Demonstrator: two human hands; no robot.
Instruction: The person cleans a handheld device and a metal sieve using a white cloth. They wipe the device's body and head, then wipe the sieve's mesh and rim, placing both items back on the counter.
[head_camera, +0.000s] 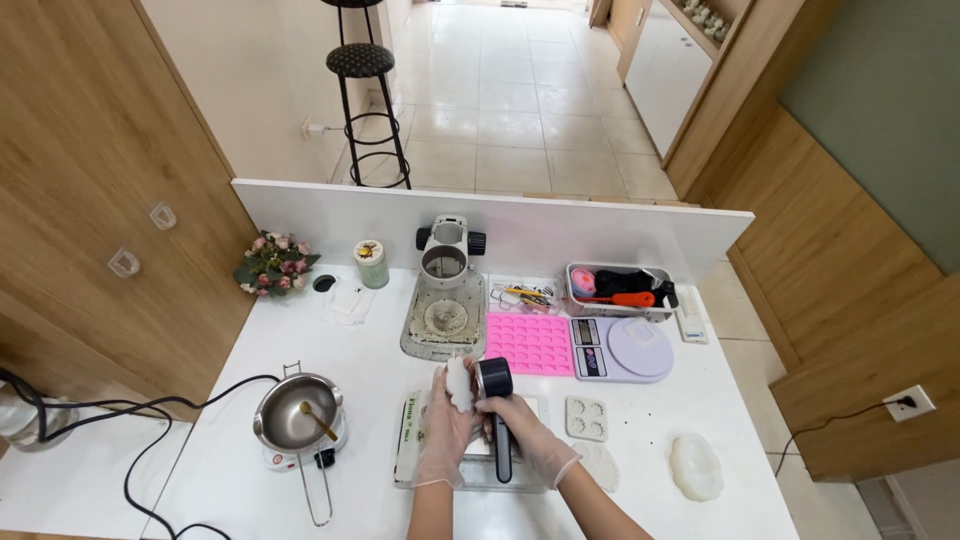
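Observation:
My left hand (447, 430), in a clear glove, holds a small white lump (459, 384) upright above a flat tray (410, 455) near the table's front edge. My right hand (530, 435), also gloved, grips the black handle of a dark tool (495, 400). The tool's round head sits right beside the white lump, touching or nearly touching it. Both hands are close together over the tray.
A steel melting pot (295, 415) with a spoon stands at the left, its black cord trailing off. Behind are a pink silicone mould (530, 343), a kitchen scale (625, 350), a stand with a ring (445, 290), a tool bin (620, 288), flowers (273, 262), and white moulds (695, 466) at right.

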